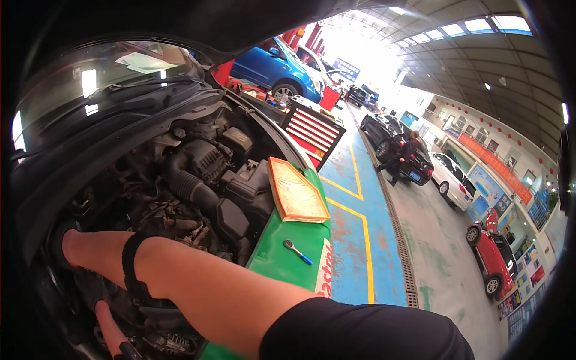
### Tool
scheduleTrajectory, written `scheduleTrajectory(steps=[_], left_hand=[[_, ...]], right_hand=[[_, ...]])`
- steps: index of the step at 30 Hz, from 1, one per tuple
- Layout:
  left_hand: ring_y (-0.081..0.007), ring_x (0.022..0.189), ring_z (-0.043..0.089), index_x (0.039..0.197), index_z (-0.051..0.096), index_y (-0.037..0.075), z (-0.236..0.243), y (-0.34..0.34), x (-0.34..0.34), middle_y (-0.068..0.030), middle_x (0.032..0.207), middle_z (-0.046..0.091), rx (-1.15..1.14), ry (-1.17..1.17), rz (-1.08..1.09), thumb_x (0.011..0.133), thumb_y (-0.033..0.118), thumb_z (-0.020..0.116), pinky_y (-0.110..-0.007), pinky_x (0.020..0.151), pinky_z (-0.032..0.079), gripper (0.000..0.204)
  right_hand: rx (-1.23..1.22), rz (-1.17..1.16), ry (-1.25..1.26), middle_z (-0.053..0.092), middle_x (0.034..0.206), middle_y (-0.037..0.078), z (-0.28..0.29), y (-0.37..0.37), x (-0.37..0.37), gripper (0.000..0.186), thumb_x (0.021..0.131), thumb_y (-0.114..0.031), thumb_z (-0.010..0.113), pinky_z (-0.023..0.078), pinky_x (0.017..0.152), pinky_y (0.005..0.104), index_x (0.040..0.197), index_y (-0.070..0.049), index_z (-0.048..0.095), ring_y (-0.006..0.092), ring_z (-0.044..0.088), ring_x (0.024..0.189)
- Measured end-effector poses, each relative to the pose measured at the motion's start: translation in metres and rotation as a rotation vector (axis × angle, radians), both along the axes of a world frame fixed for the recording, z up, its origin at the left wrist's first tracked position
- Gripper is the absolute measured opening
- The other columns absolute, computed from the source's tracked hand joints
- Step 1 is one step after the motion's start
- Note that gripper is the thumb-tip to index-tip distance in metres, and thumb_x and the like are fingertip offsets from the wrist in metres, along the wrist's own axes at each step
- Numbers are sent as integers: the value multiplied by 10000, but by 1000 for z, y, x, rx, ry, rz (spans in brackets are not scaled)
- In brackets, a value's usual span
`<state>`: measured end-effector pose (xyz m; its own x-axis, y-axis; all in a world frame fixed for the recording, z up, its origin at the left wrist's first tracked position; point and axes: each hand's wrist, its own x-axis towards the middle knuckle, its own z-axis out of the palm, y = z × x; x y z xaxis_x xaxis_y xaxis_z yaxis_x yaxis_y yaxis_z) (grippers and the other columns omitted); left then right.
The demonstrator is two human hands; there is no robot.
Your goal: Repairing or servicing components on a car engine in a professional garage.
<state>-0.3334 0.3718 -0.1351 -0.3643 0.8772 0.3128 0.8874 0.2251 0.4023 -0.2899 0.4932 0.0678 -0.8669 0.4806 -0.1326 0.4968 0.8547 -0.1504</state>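
Head camera showed your left hand [92, 290] and right hand [59, 242] inside the engine bay [162, 217], their grip too dark to tell.

Right arm [198, 270]: one. Left arm [109, 329]: one. Black band [128, 264] on right arm: one. Engine bay [174, 210]: one. Air filter [296, 192]: one. Ratchet wrench [298, 252]: one. Green cover [276, 240] under wrench: one. Ribbed hose [185, 182]: one. Tool cabinet [312, 133]: one. Walking person [408, 153]: one. Nearer blue car [255, 63]: one. Red car [497, 255]: one. White cars [451, 174]: two. Nearer black car [389, 133]: one. Farthest vehicles [358, 96]: few, too small for sure count. Red banner [495, 168]: one. Drain strip [394, 231] in floor: one. Red lanterns [499, 130]: several, too small for exact count.
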Motion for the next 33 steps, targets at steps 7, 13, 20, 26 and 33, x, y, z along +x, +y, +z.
scheduleTrajectory(steps=[7, 13, 20, 26, 33], left_hand=[[-252, 1439, 279, 1487, 274, -2, 4, 0, 0, -139, 1559, 304, -294, -94, 37, 1004, 253, 476, -337, 1191, 174, 583], [-155, 1485, 135, 1549, 122, 34, -35, 10, -22, -38, 1629, 119, -537, -38, 53, 1035, 182, 403, -282, 1200, 85, 604], [-186, 1482, 166, 1554, 145, 58, -180, 47, -91, -59, 1622, 162, 187, -163, -33, 1025, 190, 397, -290, 1200, 111, 600], [-175, 1476, 186, 1545, 183, 47, -31, 10, -17, -46, 1610, 209, -448, 129, 101, 1030, 250, 399, -282, 1196, 127, 595], [-197, 1467, 225, 1518, 273, 34, 31, -4, 14, -74, 1590, 274, -487, 252, 76, 1011, 307, 428, -295, 1193, 154, 597]], right_hand=[[16, 4, 22, 552, 1385, 120, -4, 6, 6, 500, 828, -335, 633, 409, 1059, 388, 1287, -137, 627, 274, 534, 1255], [27, -4, 40, 549, 1388, 121, -12, 5, 12, 501, 827, -332, 633, 408, 1060, 388, 1289, -137, 626, 274, 533, 1257], [29, -1, 56, 545, 1392, 123, -16, 13, 23, 503, 826, -328, 635, 407, 1061, 387, 1291, -136, 624, 274, 531, 1259], [38, -4, 58, 542, 1395, 124, -18, 17, 29, 505, 825, -324, 635, 406, 1062, 387, 1292, -135, 622, 274, 529, 1261], [45, -8, 65, 538, 1399, 125, -22, 20, 33, 506, 824, -320, 637, 405, 1063, 386, 1294, -134, 620, 274, 527, 1263]])
